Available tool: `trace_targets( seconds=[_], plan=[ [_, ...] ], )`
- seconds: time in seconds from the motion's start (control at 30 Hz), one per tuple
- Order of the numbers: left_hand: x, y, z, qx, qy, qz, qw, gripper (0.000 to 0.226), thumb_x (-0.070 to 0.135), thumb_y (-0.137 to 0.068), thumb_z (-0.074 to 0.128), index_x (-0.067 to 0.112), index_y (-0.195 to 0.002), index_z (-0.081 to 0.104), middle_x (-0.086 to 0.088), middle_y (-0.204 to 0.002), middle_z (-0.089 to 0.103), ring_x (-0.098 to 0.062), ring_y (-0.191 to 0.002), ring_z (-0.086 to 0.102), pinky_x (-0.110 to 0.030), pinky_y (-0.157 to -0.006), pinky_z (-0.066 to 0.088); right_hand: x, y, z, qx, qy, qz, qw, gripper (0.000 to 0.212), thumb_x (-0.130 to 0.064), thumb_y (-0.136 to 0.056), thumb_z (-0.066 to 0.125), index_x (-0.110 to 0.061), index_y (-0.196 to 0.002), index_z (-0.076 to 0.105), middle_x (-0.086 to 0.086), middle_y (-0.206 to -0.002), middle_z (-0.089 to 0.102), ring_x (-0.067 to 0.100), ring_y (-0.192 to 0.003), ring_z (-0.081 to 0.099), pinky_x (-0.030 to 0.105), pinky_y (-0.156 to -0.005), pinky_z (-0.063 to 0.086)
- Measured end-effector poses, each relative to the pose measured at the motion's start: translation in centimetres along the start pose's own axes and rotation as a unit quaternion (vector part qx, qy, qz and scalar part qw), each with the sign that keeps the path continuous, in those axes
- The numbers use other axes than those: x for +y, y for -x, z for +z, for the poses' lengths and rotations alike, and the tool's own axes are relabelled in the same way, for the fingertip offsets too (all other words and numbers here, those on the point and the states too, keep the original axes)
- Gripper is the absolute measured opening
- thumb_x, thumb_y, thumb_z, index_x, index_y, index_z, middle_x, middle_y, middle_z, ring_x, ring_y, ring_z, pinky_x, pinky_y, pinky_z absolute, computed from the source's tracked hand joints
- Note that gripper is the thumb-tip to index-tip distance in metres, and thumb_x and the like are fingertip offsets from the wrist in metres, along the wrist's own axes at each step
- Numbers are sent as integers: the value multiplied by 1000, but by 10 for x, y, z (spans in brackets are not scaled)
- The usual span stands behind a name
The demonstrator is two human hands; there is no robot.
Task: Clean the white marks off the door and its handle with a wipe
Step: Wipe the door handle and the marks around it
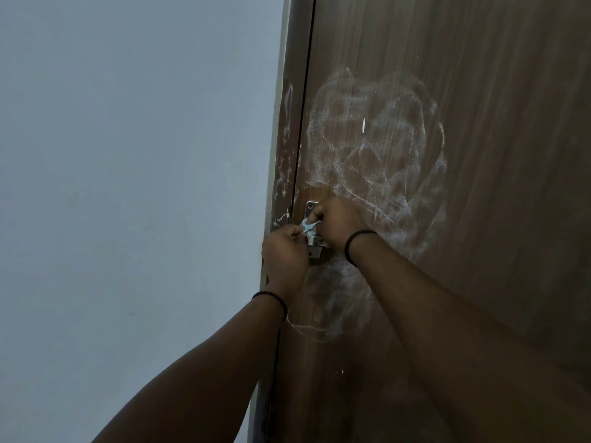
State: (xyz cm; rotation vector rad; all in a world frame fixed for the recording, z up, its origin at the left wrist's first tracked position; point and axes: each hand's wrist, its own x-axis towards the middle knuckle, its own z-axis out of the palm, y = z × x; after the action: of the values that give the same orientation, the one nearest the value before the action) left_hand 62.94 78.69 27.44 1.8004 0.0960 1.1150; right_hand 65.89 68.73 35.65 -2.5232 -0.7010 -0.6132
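A brown wooden door (479,91) fills the right side, smeared with swirling white marks (377,148) above and below its metal handle (315,243). More white streaks run down the door frame (284,161). A small light-blue wipe (307,226) is wrapped at the handle's neck. My left hand (283,251) pinches one end of the wipe from the left. From the right, my right hand (339,225) grips the other end, its fingers curled over the handle. Most of the handle is hidden behind both hands.
A plain pale grey wall (128,187) fills the left half beside the door frame. A silver lock plate (311,207) shows just above the hands. Both wrists wear thin black bands.
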Motion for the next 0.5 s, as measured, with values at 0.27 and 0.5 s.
trace_targets(
  seconds=[0.27,0.5],
  plan=[
    [-5,3,-7,-5,0,-22,1000,15,8,-83,68,19,-82,78,21,-64,60,7,-63,57,-7,-54,39,-7,10,-7,-36,63,-64,995,23,4,-86,67,-13,-96,78,8,-106,74,20,-95,69,37,-89,57],
    [1,15,-16,-10,3,11,1000,13,10,-82,69,21,-78,76,23,-64,60,10,-65,59,0,-55,39,-4,31,-10,-13,26,-58,998,16,-1,-87,68,-8,-97,78,8,-100,76,15,-84,71,11,-66,49]
  ],
)
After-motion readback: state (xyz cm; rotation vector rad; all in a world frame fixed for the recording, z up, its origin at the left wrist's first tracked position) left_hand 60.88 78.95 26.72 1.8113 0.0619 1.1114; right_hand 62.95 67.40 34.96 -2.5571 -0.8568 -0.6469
